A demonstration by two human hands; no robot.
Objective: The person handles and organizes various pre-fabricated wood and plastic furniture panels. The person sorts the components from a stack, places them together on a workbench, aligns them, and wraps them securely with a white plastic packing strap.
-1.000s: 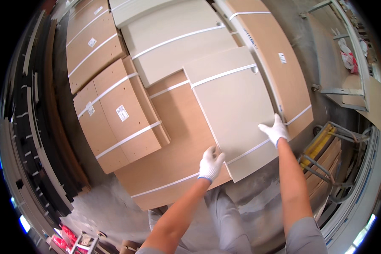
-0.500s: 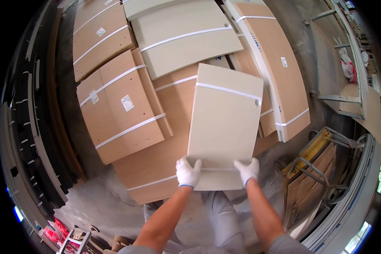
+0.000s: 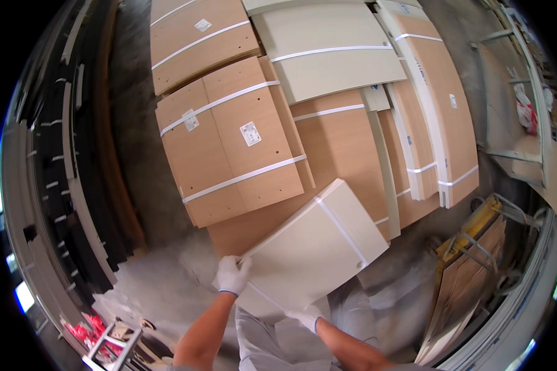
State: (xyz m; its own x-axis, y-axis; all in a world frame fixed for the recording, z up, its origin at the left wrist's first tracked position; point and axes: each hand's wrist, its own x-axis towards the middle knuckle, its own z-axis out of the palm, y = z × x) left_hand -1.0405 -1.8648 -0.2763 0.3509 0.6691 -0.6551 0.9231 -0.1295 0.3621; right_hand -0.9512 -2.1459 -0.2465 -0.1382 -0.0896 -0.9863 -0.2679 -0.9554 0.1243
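A strapped bundle of cream panels (image 3: 309,253) lies aslant in front of me, its near end over my legs. White straps cross it, and a round hole shows near its right corner. My left hand (image 3: 232,276), in a white knitted glove, is closed on the bundle's left corner. At the near edge my right hand (image 3: 304,316), gloved alike, is closed on the bundle; its fingers are partly hidden. The bundle's far part overlaps wood-coloured panels (image 3: 334,145) beneath it.
Strapped wood-coloured panels (image 3: 229,142) are stacked at left, a larger cream bundle (image 3: 334,62) beyond, and long panels (image 3: 442,111) at right. A trolley with a yellow frame (image 3: 467,232) holds boards at far right. Dark long profiles (image 3: 74,154) line the left side.
The cream bundle has turned clockwise and come nearer to me. Both hands moved with it, left hand leftward, right hand down and left. The view has shifted left.
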